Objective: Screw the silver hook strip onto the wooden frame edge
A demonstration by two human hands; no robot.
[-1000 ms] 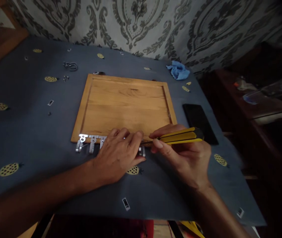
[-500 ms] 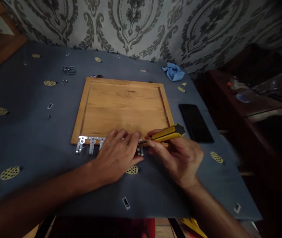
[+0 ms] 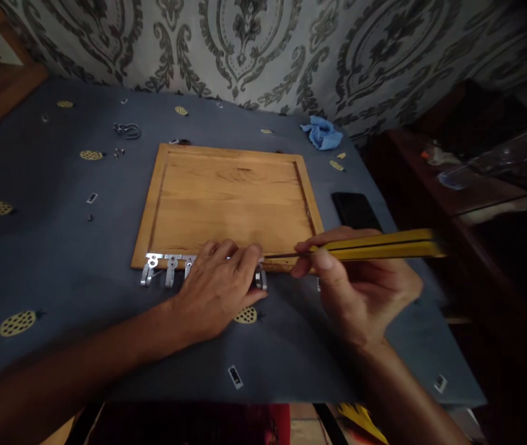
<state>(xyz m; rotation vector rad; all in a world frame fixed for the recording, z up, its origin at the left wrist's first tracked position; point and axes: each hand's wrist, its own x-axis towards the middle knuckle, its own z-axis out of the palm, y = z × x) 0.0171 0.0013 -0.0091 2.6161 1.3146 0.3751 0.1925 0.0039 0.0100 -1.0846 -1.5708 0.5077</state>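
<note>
A framed wooden panel (image 3: 235, 191) lies flat on the cloth-covered table. Along its front edge sits a row of metal hinges (image 3: 171, 272), partly covered by my left hand (image 3: 221, 284). That hand is closed over the row, fingers curled on the panel's edge and thumb beside the rightmost hinge (image 3: 260, 279). Between the thumb and fingers of my right hand (image 3: 356, 284) is a yellow-and-black screwdriver (image 3: 379, 245), held nearly level. Its shaft points left, toward the hinges by my left fingers; whether the tip touches anything is hidden.
Loose screws (image 3: 119, 153) and a U-shaped metal piece (image 3: 127, 130) lie at the back left, with another small piece (image 3: 89, 217) nearer. A black phone (image 3: 355, 210) rests right of the panel, partly behind my right hand. A blue cloth (image 3: 323, 133) is at the back right.
My right hand has drawn back to the right with the screwdriver, whose shaft now shows and whose handle lies more level. My left hand stays on the hinges.
</note>
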